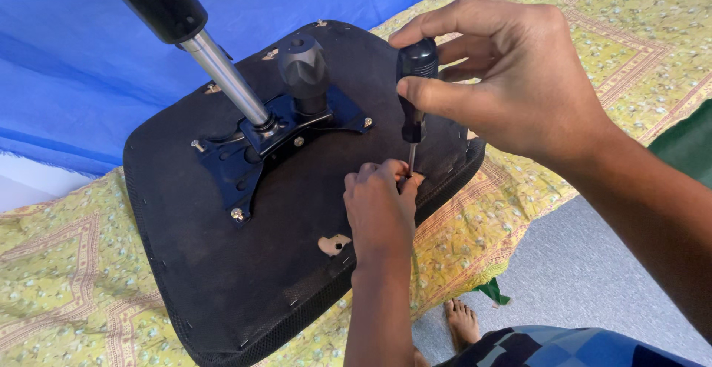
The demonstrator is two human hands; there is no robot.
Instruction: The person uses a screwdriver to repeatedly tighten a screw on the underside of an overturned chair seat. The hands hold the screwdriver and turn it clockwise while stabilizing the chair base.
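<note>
A: The right hand [512, 89] grips a black-handled screwdriver [414, 93] upright, thumb and fingers wrapped round the handle, its shaft pointing down at the edge of an upturned office chair seat [245, 263].

B: And the left hand [380, 207]?

A: Curled loosely at the tip, fingertips pinching around the shaft where it meets the black fabric underside. Whether a screw sits under there cannot be seen; the fingers hide it.

B: Where does the seat lie?

A: Upside down on a yellow patterned bedsheet [67, 263], hanging partly over the bed's edge, with the gas lift column [222, 74] sticking up from the dark blue mounting plate [259, 144] beside a black tension knob [302, 70].

B: What is the risk here?

A: The tip is right against the left fingers. If the blade slips off whatever it bears on, it likely jabs them or tears the fabric. The soft bed gives under pressure, so the overhanging seat may tip towards the bare foot [461, 322] on the grey floor [593, 278] below.
</note>
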